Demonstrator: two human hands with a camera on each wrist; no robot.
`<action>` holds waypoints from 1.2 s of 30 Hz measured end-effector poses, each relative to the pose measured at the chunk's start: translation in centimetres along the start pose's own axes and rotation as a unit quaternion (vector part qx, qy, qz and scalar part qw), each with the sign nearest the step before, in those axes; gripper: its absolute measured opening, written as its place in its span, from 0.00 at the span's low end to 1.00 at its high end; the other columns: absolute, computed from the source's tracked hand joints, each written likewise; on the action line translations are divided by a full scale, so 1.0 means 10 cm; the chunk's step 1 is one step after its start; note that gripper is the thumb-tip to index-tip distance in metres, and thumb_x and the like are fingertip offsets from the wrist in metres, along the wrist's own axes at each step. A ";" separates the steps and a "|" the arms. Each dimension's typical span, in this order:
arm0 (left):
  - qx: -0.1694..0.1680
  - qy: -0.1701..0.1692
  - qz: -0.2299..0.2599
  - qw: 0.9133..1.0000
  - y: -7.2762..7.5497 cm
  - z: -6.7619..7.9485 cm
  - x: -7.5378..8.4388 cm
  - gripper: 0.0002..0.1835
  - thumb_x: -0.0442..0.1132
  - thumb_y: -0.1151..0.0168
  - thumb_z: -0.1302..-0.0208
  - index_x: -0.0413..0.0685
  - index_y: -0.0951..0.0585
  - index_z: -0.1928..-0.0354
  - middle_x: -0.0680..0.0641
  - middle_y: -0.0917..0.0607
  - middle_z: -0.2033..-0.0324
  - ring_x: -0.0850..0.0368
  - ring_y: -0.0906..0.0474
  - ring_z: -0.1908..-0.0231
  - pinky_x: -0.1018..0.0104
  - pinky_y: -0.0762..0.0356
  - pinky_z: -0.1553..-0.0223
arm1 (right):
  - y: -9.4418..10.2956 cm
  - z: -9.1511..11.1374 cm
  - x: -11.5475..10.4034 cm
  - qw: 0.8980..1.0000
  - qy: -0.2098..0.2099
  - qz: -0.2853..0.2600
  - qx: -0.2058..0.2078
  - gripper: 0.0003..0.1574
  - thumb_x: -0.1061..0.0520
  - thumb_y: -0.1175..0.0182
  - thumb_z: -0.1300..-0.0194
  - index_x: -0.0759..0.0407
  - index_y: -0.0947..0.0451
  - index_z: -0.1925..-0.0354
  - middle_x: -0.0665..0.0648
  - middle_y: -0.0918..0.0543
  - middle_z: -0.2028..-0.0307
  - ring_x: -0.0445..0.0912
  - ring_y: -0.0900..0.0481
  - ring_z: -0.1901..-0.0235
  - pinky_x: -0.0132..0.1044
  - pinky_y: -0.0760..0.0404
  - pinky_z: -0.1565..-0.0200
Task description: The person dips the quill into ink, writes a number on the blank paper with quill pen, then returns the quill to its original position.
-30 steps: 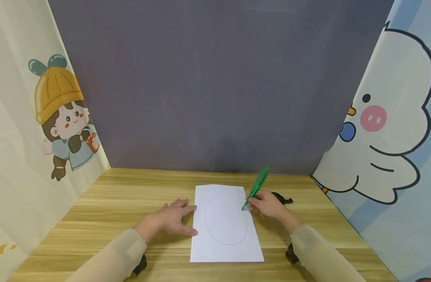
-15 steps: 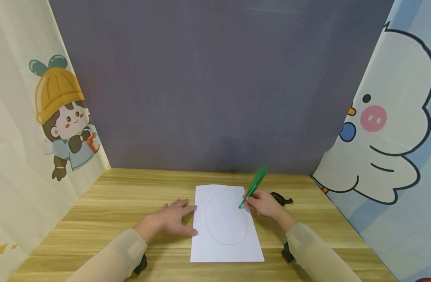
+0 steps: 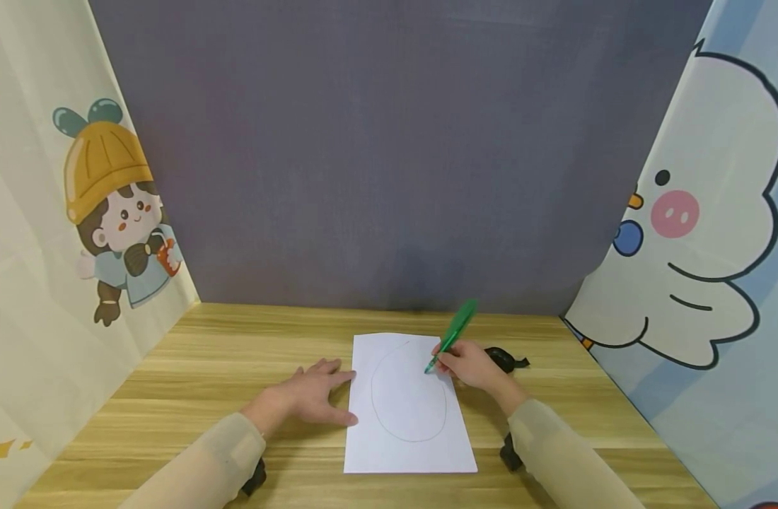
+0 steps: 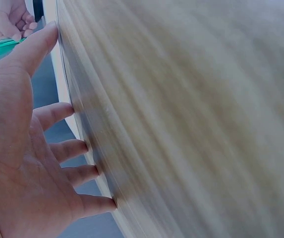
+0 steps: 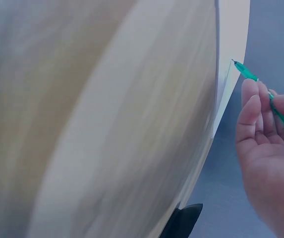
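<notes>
A sheet of white paper (image 3: 395, 456) lies on the wooden table, bearing a thin, open oval line. My right hand (image 3: 470, 366) pinches a green feather-shaped pen (image 3: 455, 329) between thumb and fingers, over the paper's upper right. The pen leans, its tip down at the sheet near the oval's upper right; whether it touches, I cannot tell. In the right wrist view the curled fingers and the pen's pointed tip (image 5: 237, 64) show. My left hand (image 3: 309, 392) is spread flat, with thumb and index finger touching the sheet's left edge. The left wrist view shows those straight fingers (image 4: 65, 148).
A small black object (image 3: 503, 359) lies on the table (image 3: 204, 360) just beyond my right hand. A dark grey panel (image 3: 389, 155) stands along the table's back edge. Printed cartoon curtains (image 3: 32, 247) hang at both sides.
My right hand has slid left and a little away from me, carrying the pen tip along the oval's upper right. My left hand and the paper stay in place.
</notes>
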State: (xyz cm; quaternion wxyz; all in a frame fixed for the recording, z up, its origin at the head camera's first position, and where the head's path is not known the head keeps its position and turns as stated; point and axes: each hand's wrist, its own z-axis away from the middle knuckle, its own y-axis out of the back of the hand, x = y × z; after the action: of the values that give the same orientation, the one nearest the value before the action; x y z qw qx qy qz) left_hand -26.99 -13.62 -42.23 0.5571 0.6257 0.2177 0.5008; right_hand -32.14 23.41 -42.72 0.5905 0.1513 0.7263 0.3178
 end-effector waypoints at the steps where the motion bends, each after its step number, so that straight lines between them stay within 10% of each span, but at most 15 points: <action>1: 0.000 0.000 0.000 1.000 0.00 0.00 0.00 0.53 0.70 0.24 0.39 0.56 0.31 0.16 0.35 0.41 0.14 0.29 0.49 0.14 0.21 0.52 0.18 | -0.01 -0.01 0.00 1.000 -0.001 0.000 0.000 0.15 0.59 0.44 0.16 0.66 0.13 0.45 0.58 0.08 0.61 0.49 0.14 0.62 0.39 0.16 0.62; 36: 0.002 0.005 -0.010 1.000 -0.01 -0.02 -0.01 0.53 0.71 0.25 0.39 0.58 0.31 0.16 0.37 0.40 0.14 0.30 0.48 0.14 0.21 0.52 0.18 | -0.23 -0.22 -0.09 0.999 0.022 -0.031 -0.026 0.15 0.61 0.44 0.16 0.69 0.14 0.46 0.58 0.09 0.62 0.48 0.13 0.62 0.43 0.12 0.57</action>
State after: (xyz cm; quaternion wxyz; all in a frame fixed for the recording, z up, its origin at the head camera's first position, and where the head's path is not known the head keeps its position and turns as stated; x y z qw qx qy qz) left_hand -27.16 -13.60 -42.38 0.5598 0.6224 0.2278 0.4974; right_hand -33.65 20.51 -43.34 0.5878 0.1058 0.7348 0.3215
